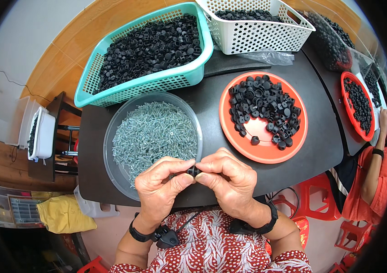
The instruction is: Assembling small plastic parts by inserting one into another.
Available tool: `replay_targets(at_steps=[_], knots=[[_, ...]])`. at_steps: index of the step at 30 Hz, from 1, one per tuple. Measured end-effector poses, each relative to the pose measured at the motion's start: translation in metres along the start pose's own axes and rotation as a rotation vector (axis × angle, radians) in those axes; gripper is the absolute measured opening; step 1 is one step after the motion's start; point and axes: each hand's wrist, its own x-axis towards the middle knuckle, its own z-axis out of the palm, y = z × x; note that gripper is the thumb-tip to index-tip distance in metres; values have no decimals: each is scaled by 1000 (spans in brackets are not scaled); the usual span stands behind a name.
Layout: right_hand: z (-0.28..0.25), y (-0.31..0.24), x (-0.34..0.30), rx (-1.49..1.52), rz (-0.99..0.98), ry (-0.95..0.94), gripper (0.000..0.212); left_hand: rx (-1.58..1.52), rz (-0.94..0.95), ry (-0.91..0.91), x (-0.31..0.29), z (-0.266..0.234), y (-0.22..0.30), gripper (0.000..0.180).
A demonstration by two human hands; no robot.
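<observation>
Dark smooth table (211, 109); silvery metal screws (152, 132) in clear round plastic basin (118, 169), close, likely for reach. My left hand (158, 184), right hand (232, 184) pinch black plastic part (193, 171).

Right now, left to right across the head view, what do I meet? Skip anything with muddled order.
White bin → left hand → small black part held between both hands' fingers → right hand → red tray of black pieces.
</observation>
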Motion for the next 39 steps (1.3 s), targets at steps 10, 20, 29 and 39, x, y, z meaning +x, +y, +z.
replay_targets(at_steps=[10,20,29,39], knots=[[0,1,6,1,-40,-21,20,157,92,-1,0,1,6,26],[-6,5,14,216,239,-130,22,59,38,34,-2,2,3,26],[-6,-3,23,343,519,-162,21,-47,65,47,-4,-1,-4,23],[-13,-7,32,547,633,-304,19,22,162,26,-5,2,1,20]])
